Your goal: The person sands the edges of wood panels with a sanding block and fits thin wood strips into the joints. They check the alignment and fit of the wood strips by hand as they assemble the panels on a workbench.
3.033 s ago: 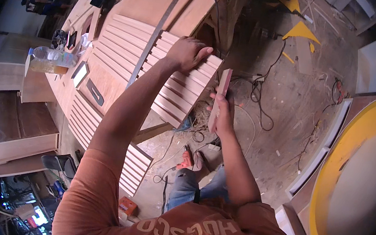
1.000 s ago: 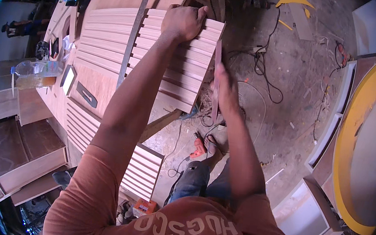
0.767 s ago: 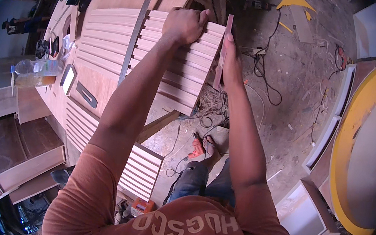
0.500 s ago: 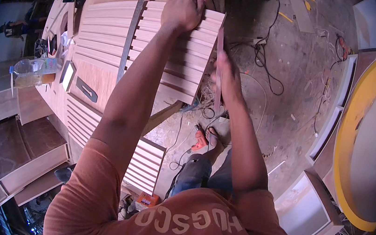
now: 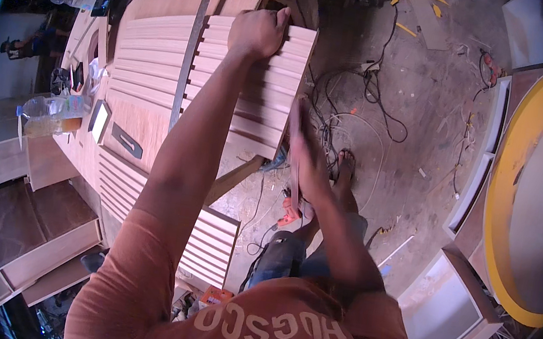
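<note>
A grooved wooden panel (image 5: 273, 75) of pale parallel slats lies on the workbench, its right end overhanging the bench. My left hand (image 5: 257, 34) is closed over the panel's far edge, knuckles up; the fingertips are hidden. In my right hand (image 5: 309, 164) is a long, thin reddish-brown sanding board (image 5: 294, 169), held on edge beside the panel's right end. The board's upper part is close to the panel edge; whether they touch I cannot tell. A long dark straight bar (image 5: 191, 65) crosses the slats left of my left forearm.
A second slatted panel (image 5: 212, 240) sits lower, under my left arm. Plastic bottles (image 5: 55, 112) stand on the bench's left side. An orange power tool (image 5: 289, 214) and black cables (image 5: 387, 109) lie on the floor. At right are a yellow-rimmed round piece (image 5: 511, 178) and white box-like cabinets (image 5: 447, 310).
My right hand and the sanding board have swept down toward me along the panel's right end. The view has shifted slightly, and my left hand stays on the panel.
</note>
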Tool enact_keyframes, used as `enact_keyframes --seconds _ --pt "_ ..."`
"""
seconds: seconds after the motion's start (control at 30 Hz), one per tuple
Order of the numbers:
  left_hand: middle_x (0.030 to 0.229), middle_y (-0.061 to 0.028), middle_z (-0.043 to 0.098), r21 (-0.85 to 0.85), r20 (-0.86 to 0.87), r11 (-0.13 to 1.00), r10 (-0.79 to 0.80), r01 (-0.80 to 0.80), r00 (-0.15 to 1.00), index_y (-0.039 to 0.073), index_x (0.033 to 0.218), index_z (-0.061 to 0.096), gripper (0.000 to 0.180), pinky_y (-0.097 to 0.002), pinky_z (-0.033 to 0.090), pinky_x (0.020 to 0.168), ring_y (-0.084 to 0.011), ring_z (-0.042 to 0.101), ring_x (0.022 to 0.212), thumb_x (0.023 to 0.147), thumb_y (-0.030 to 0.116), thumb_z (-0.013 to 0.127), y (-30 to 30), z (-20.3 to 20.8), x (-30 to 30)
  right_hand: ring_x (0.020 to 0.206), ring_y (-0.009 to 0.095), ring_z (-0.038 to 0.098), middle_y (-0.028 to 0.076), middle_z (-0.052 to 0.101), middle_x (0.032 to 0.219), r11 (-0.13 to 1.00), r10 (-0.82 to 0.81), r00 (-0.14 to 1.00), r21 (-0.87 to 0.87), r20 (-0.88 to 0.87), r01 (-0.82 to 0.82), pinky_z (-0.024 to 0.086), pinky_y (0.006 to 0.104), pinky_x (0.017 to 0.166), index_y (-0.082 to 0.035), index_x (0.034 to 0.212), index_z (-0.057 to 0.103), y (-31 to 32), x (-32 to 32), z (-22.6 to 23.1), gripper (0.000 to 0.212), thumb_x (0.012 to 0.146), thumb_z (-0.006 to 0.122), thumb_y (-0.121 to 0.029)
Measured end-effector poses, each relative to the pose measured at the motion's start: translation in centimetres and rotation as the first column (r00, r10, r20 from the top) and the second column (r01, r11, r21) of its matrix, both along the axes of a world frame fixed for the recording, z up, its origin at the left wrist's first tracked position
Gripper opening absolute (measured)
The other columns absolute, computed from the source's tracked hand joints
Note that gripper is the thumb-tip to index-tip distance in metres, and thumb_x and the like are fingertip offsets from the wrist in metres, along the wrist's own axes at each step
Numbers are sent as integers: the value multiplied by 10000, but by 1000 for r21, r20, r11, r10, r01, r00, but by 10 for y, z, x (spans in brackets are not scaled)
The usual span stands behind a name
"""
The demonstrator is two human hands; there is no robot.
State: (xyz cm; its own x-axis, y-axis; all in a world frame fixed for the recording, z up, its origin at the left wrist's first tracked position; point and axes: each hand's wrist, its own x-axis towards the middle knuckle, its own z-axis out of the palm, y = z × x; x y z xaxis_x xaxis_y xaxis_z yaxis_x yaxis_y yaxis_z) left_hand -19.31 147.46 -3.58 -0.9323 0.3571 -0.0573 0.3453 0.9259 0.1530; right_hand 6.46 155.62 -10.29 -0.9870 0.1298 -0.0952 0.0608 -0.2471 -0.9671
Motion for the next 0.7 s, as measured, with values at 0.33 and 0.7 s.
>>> enact_keyframes --seconds 0.33,0.7 --pt "925 -283 704 30 17 1000 -8 7 1000 9 868 750 732 -539 496 928 -467 668 965 1046 558 300 -4 -8 -6 1153 229 574 134 596 1317 953 -202 958 -186 203 240 449 339 934 0 1394 533 26 -137 -2 782 940 541 -636" --pt "962 -217 732 -15 -31 997 74 -74 997 43 906 770 655 -502 522 926 -428 689 962 1037 496 314 -3 -11 -2 1408 255 436 162 422 1560 761 561 746 131 359 -636 325 383 1153 8 1543 341 -5 99 18 598 1036 500 -269"
